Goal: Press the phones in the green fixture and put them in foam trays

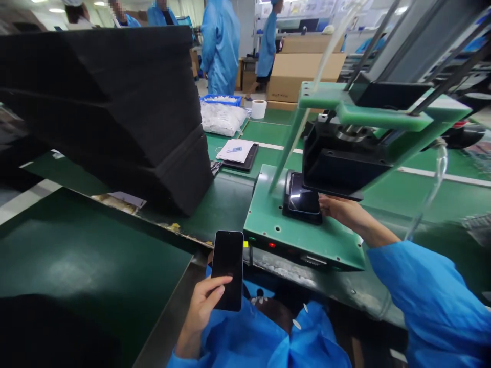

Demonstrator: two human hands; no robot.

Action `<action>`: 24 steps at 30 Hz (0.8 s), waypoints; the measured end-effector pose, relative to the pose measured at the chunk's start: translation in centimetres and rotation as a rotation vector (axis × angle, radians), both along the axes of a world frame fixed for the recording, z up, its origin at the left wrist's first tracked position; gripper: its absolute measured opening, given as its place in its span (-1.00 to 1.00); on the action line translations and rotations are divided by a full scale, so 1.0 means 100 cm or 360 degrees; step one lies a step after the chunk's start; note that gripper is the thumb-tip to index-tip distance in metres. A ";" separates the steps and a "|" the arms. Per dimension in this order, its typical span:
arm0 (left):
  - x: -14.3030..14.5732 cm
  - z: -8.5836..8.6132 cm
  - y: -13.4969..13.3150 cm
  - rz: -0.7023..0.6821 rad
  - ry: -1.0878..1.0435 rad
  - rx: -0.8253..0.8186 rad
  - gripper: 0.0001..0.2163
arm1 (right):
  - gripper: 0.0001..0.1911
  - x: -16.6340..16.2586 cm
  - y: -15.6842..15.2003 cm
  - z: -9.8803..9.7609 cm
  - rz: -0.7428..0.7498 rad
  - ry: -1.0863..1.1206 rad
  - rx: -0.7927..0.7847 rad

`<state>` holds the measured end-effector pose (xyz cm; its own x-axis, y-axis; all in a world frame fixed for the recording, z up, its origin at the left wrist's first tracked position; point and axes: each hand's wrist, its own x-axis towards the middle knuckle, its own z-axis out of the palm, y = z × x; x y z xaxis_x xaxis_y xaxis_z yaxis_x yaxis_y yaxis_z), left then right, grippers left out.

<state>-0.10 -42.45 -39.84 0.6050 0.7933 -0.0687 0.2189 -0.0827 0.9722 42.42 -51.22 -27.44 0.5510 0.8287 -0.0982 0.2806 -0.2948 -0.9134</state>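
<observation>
Partly hidden, right hand touches fixture phone

No readable text anywhere

The white sheet at twelve o'clock carries a small blue mark too blurred to read; the cardboard boxes at one o'clock and both phone screens show no legible lettering.

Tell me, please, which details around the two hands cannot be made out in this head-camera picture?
- Right hand fingertips: hidden under the black press head, so its touch on the glossy black phone in the fixture cradle is unclear.
- Dark smartphone in the left hand: blank screen, back unseen.
- Small white label print: too small.
</observation>
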 end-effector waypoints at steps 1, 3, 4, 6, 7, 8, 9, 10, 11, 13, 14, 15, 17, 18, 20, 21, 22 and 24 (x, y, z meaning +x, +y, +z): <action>0.002 0.004 0.001 -0.0008 -0.0005 0.0023 -0.71 | -0.70 0.000 0.000 0.003 -0.0020 0.0107 -0.0010; 0.007 0.013 0.005 -0.0048 -0.0049 0.0075 -0.72 | -0.70 0.001 0.001 0.009 -0.0014 0.0171 -0.0099; 0.011 0.017 0.007 -0.0054 -0.0072 0.0113 -0.73 | -0.68 0.002 0.002 0.011 0.0026 0.0077 -0.0178; 0.019 0.026 0.011 -0.0039 -0.0112 0.0204 -0.76 | -0.60 0.004 0.004 0.013 0.0160 -0.0292 -0.0417; 0.023 0.030 0.012 -0.0027 -0.0129 0.0250 -0.77 | -0.58 0.005 0.006 0.013 0.0193 -0.0465 -0.0534; 0.027 0.034 0.014 -0.0009 -0.0142 0.0295 -0.77 | -0.56 0.007 0.009 0.012 0.0180 -0.0609 -0.0622; 0.031 0.038 0.016 0.0005 -0.0152 0.0337 -0.77 | -0.57 0.009 0.011 0.010 0.0142 -0.0717 -0.0682; 0.035 0.042 0.017 0.0014 -0.0155 0.0377 -0.77 | -0.57 0.010 0.013 0.007 0.0113 -0.0788 -0.0716; 0.039 0.045 0.018 0.0018 -0.0154 0.0419 -0.76 | -0.57 0.012 0.014 0.004 0.0095 -0.0838 -0.0719; 0.046 0.050 0.019 0.0022 -0.0148 0.0494 -0.76 | -0.58 0.013 0.015 -0.002 0.0106 -0.0955 -0.0709; 0.049 0.052 0.019 0.0025 -0.0147 0.0523 -0.76 | -0.61 0.014 0.015 -0.005 0.0116 -0.1027 -0.0716; 0.051 0.053 0.018 0.0028 -0.0142 0.0545 -0.76 | -0.65 0.014 0.014 -0.007 0.0120 -0.1095 -0.0719; 0.054 0.055 0.017 0.0034 -0.0111 0.0588 -0.75 | -0.76 0.011 0.011 -0.011 0.0138 -0.1202 -0.0694; 0.055 0.055 0.016 0.0039 -0.0085 0.0617 -0.75 | -0.74 0.009 0.009 -0.012 0.0154 -0.1245 -0.0667; 0.056 0.056 0.015 0.0047 -0.0022 0.0712 -0.74 | -0.61 0.003 0.003 -0.015 0.0197 -0.1357 -0.0594; 0.057 0.057 0.016 0.0048 0.0008 0.0787 -0.73 | -0.58 0.000 -0.002 -0.016 0.0224 -0.1426 -0.0557; 0.059 0.057 0.017 0.0047 0.0036 0.0880 -0.72 | -0.57 -0.003 -0.007 -0.018 0.0255 -0.1499 -0.0517; 0.066 0.058 0.023 0.0044 0.0100 0.1142 -0.68 | -0.54 -0.008 -0.021 -0.023 0.0333 -0.1648 -0.0419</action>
